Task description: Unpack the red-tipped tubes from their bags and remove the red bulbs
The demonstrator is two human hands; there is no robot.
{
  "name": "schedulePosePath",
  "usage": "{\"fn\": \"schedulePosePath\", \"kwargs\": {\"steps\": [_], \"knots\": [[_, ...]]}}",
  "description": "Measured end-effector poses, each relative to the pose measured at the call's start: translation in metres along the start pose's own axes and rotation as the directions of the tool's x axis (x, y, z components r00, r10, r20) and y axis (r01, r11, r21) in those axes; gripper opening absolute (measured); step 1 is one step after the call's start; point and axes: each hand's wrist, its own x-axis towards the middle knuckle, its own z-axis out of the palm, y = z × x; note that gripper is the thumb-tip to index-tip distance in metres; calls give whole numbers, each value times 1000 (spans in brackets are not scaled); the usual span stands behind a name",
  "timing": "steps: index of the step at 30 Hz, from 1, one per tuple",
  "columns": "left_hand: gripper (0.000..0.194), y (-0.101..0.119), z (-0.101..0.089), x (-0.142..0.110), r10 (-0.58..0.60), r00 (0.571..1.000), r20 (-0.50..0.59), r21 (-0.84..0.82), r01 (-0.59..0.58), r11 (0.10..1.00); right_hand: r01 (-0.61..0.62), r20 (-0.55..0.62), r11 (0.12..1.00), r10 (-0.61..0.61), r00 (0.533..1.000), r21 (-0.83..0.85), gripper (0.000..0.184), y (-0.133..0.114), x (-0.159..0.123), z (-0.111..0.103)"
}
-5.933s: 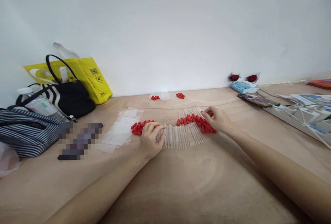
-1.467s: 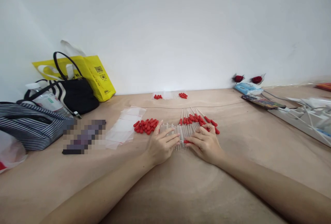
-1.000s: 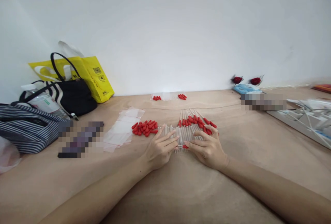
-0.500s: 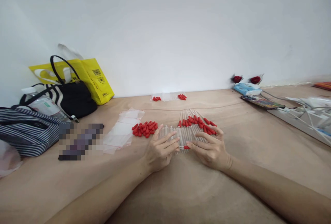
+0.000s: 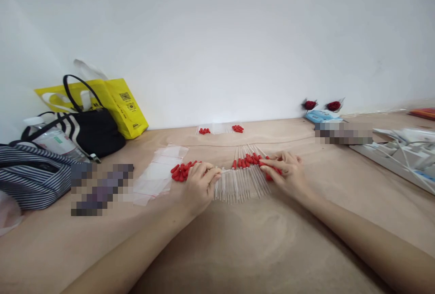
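Observation:
My left hand [image 5: 200, 185] is closed in a pinch at the left end of a row of clear glass dropper tubes [image 5: 238, 185], with a thin glass tube between its fingertips. Just beyond it, partly hidden by that hand, lies a heap of loose red rubber bulbs [image 5: 180, 171]. On the right, my right hand [image 5: 287, 171] pinches a red-bulbed dropper at the right side of a pile of capped droppers [image 5: 249, 159]. Those droppers lie with their thin tips toward the wall. My right fingers hide some of the bulbs.
Clear zip bags [image 5: 159, 171] lie left of the bulbs; another bag [image 5: 220, 127] with red bulbs is by the wall. Bags [image 5: 98, 131] and a bottle [image 5: 56, 142] stand at left. A tissue pack [image 5: 322, 116] and power strips with cables [image 5: 401, 158] are at right.
My right hand has moved up and right from the tubes to the capped pile, with the red bulb. My left hand has shifted left and up, its fingers drawn into a pinch.

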Motion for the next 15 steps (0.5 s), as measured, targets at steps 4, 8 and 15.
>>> {"fn": "schedulePosePath", "kwargs": {"steps": [4,8,15], "knots": [[22,5,11,14,-138,978,154,-177,165,970,-284,101,957,288,952,-60,27,13,13,-3],[20,6,24,39,-285,877,387,-338,423,841,-456,228,883,470,853,-115,38,19,20,-7],[21,21,49,73,-368,591,718,-262,719,644,-533,162,812,574,803,-235,34,32,25,-11]]}}
